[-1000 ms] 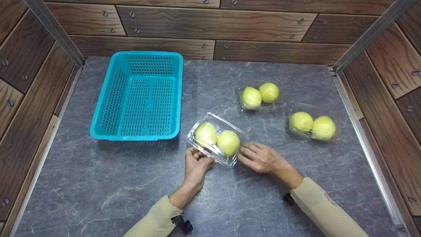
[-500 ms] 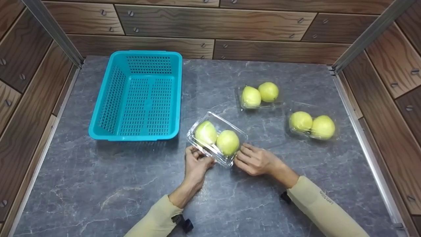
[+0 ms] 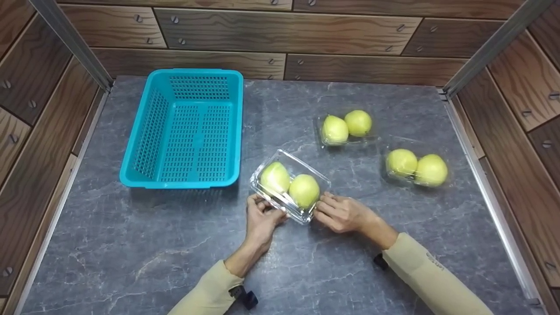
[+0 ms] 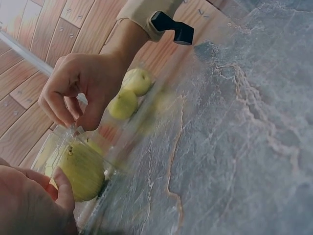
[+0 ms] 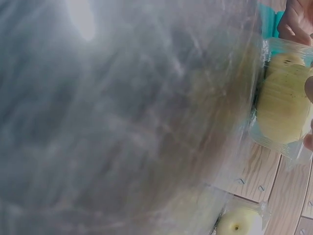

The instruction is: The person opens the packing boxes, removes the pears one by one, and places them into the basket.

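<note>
A clear plastic clamshell box [image 3: 306,164] with two yellow-green pears [image 3: 304,191] stands tilted at an angle in the middle of the table. My left hand [image 3: 260,223] grips its near edge at the left, thumb in front and fingers curled behind. At the near right corner my right hand [image 3: 343,214] pinches the rim between thumb and bent fingers. In the left wrist view the right hand [image 4: 88,88] holds the top of the clear box above a pear [image 4: 80,171]. The right wrist view shows the box at its right edge, with only fingertips [image 5: 309,89] of the right hand visible.
A turquoise perforated basket [image 3: 240,144] stands at the back left with nothing in it. Two more clear boxes, each with two pears, lie at the back right [image 3: 358,123] and far right [image 3: 431,169]. Wood-patterned walls [image 3: 288,33] enclose the grey marbled table [image 3: 175,245].
My right hand has shifted slightly left and toward me along the box's right edge, near its corner. The left hand and the box have stayed in place.
</note>
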### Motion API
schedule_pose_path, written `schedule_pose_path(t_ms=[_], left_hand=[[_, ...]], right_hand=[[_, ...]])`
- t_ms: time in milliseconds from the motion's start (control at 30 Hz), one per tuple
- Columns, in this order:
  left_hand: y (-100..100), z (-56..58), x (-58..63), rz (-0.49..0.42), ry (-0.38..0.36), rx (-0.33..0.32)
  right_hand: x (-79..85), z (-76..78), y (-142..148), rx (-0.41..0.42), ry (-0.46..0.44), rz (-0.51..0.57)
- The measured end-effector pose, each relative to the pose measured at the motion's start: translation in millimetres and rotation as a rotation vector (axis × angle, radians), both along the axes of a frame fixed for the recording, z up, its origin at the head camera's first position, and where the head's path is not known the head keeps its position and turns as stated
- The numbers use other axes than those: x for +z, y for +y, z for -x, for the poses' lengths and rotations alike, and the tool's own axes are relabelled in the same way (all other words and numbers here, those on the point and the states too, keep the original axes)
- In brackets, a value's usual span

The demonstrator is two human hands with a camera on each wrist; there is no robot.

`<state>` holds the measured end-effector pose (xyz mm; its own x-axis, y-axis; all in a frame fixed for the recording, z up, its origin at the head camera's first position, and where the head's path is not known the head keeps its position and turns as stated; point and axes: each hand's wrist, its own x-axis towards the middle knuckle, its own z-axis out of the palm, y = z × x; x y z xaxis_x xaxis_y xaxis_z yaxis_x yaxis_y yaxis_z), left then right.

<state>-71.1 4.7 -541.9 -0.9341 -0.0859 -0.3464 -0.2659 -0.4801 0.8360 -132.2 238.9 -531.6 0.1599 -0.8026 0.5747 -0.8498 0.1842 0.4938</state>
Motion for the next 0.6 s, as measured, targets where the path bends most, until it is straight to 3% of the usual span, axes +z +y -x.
schedule_pose_path(t_ms=[600], left_hand=[[-2.5, 0.7, -2.5, 0.001, 0.024, -0.028]], right_hand=[[2.0, 4.7, 0.5, 0.038, -0.138, 0.016]])
